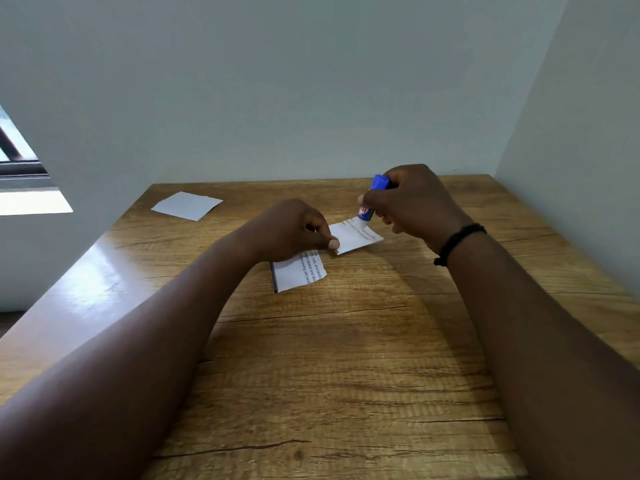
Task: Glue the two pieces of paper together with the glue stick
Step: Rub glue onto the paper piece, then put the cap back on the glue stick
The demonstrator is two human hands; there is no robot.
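A small printed piece of paper lies on the wooden table. My left hand pins its near left corner with thumb and fingers. My right hand is closed around a blue and white glue stick, tilted with its tip pressed on the paper's far edge. A second printed piece of paper lies just in front of my left hand, partly under it. A dark band circles my right wrist.
A blank white paper square rests at the table's far left corner. Pale walls close the table in behind and on the right. A window is at far left, beyond the table's shiny left edge.
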